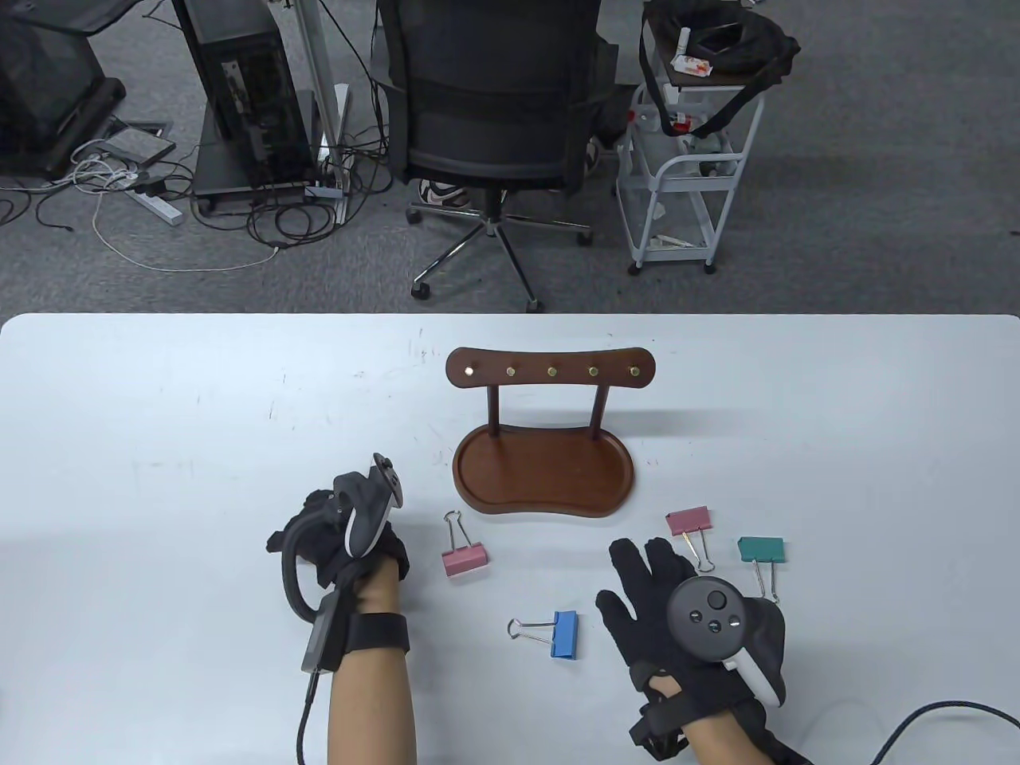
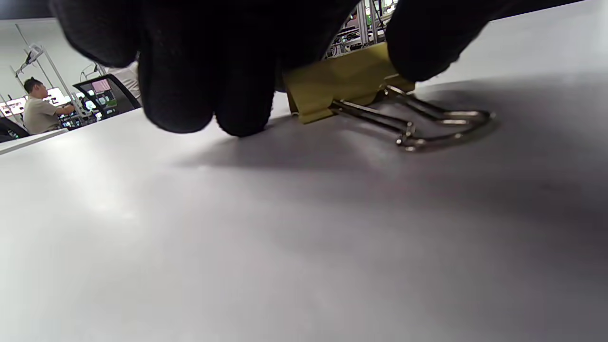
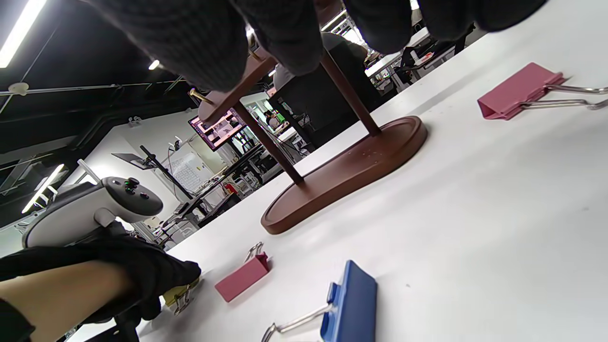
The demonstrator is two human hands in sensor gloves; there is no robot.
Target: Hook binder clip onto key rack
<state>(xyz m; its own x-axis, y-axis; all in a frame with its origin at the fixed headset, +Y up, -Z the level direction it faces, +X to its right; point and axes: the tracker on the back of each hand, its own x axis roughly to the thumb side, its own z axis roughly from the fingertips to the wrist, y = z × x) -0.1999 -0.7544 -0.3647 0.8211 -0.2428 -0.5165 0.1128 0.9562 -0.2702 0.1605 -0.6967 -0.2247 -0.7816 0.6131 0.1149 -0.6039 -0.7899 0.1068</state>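
Note:
The wooden key rack (image 1: 550,373) stands at the table's middle, with brass pegs along its top bar and a tray base (image 1: 542,478); it also shows in the right wrist view (image 3: 346,171). My left hand (image 1: 323,522) is curled down on the table, left of the rack. Its fingers (image 2: 213,95) and thumb pinch a yellow binder clip (image 2: 332,85) that lies on the table with its wire handles flat. The clip is hidden under the hand in the table view. My right hand (image 1: 637,574) lies open and empty, fingers spread, right of the blue clip.
Loose clips lie in front of the rack: a pink one (image 1: 464,558), a blue one (image 1: 564,633), another pink one (image 1: 689,522) and a green one (image 1: 761,550). An office chair and a white cart stand beyond the table's far edge.

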